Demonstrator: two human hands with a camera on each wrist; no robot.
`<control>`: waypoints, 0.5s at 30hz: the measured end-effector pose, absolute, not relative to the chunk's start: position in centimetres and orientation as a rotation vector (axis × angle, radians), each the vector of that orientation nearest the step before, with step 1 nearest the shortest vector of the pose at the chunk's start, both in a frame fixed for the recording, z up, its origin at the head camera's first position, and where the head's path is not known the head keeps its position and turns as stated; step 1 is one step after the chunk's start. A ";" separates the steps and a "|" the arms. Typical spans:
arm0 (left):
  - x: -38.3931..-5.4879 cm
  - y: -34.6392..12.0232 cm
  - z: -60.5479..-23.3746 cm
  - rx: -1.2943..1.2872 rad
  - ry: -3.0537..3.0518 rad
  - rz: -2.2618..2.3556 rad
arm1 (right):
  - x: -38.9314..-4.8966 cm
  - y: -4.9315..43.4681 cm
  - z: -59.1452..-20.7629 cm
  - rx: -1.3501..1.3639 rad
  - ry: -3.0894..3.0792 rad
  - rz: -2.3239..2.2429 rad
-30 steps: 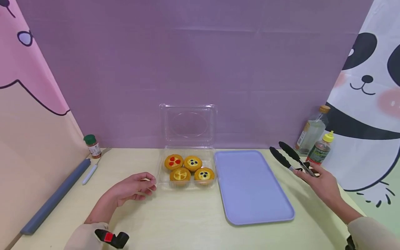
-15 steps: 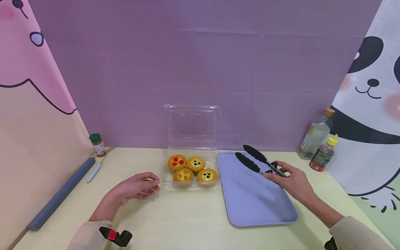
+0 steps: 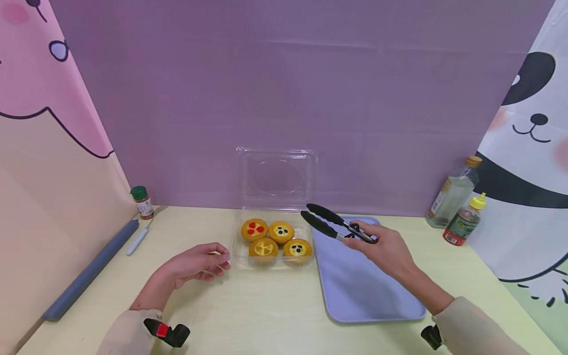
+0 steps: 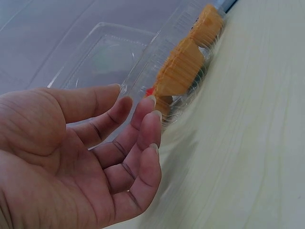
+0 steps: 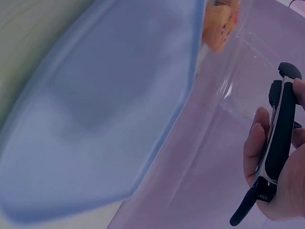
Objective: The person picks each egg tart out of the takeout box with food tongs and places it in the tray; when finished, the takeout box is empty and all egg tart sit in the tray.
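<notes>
Right hand (image 3: 381,246) grips black-tipped kitchen tongs (image 3: 326,222) by their metal handles. The tongs' spread tips point left, reaching over the right rear of a clear plastic clamshell container (image 3: 284,264). Its lid (image 3: 277,177) stands raised at the back. Inside sit several egg tarts, among them one with red topping (image 3: 254,230) and one with dark berries (image 3: 297,250) at front right. Left hand (image 3: 197,264) hovers at the container's left edge, fingers loosely bent; in the left wrist view, thumb and index fingertips lie right by the container's corner (image 4: 125,89).
A lilac tray (image 3: 368,296) lies right of the container, under the right forearm. Two bottles, one cork-topped (image 3: 454,192) and one yellow-capped (image 3: 463,224), stand far right. At left are a green-capped jar (image 3: 143,202), a light-handled fork (image 3: 139,240) and a blue-grey bar (image 3: 93,271).
The right hand has carried the tongs leftward from beside the bottles, across the tray to the container's right side. The left hand has stayed beside the container. The view has shifted slightly.
</notes>
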State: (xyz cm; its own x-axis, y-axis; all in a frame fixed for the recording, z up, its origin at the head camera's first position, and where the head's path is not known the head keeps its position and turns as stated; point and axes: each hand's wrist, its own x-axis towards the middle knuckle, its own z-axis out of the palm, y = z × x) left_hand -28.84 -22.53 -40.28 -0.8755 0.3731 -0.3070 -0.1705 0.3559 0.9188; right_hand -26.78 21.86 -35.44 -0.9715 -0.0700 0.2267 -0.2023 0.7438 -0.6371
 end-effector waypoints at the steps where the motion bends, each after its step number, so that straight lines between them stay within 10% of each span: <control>1: -28.8 -22.5 -40.2 0.174 2.157 1.540 | -26.9 21.4 -35.4 0.242 -2.742 1.033; 15: -28.9 -22.6 -40.1 0.198 2.155 1.543 | -27.8 16.9 -34.8 0.435 -2.638 0.884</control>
